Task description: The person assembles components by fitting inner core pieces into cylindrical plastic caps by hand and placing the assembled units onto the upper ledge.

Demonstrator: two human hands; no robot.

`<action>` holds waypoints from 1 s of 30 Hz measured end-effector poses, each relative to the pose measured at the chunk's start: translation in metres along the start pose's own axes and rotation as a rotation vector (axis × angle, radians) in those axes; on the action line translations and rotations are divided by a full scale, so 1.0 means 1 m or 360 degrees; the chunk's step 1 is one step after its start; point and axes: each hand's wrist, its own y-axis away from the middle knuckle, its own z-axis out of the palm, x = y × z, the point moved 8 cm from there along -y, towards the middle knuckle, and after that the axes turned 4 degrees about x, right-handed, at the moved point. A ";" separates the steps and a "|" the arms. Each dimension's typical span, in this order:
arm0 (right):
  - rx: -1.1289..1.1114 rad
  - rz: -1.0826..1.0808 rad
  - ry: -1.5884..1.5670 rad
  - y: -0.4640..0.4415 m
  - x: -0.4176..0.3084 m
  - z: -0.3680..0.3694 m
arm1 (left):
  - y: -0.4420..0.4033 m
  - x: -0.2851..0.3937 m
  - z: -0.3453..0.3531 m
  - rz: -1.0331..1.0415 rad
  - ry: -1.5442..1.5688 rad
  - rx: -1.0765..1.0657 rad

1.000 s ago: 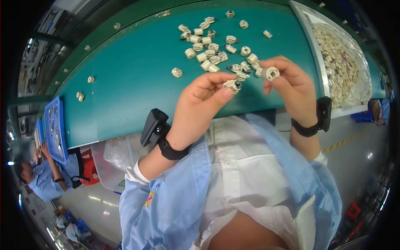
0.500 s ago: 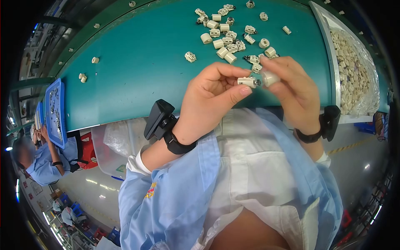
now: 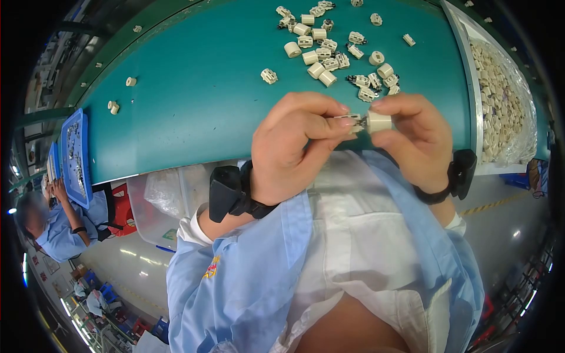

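Observation:
Between the thumb and fingers of my left hand (image 3: 300, 138) is a small white plastic insert (image 3: 355, 122) with a dark metal end, partly covered by the fingertips. My right hand (image 3: 419, 132) pinches a cream cylindrical cap (image 3: 378, 122) at its outer end. The insert's dark end points at the cap's near face and sits right by it; whether it has entered cannot be made out. Beyond both hands, loose inserts (image 3: 366, 94) and cream caps (image 3: 327, 78) lie scattered on the green work surface (image 3: 194, 88).
At the right stands a metal-edged tray (image 3: 468, 76) with a plastic bag of many cream caps (image 3: 500, 112). A blue tray (image 3: 84, 170) of small metal parts sits at the left end, where another person (image 3: 67, 226) works. A clear bin (image 3: 150, 226) is below the table edge.
The insert and cap have come closer together, lined up end to end. My left fingers now cover more of the insert, and my right hand has turned the cap side-on.

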 end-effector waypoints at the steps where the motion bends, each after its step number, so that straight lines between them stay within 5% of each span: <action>1: 0.0010 -0.0023 0.0011 0.000 0.000 0.000 | 0.001 0.000 0.000 -0.0006 0.0002 -0.0003; 10: -0.0159 -0.0255 0.0523 -0.004 -0.012 0.010 | -0.001 0.006 0.000 0.0188 -0.0102 0.0011; 19: -0.0159 -0.0184 0.0471 -0.020 -0.006 0.018 | -0.011 -0.012 -0.009 0.0082 -0.0155 0.0056; 30: -0.0054 -0.0237 0.0874 -0.153 -0.003 -0.004 | -0.095 -0.065 -0.074 0.0055 -0.0834 0.0143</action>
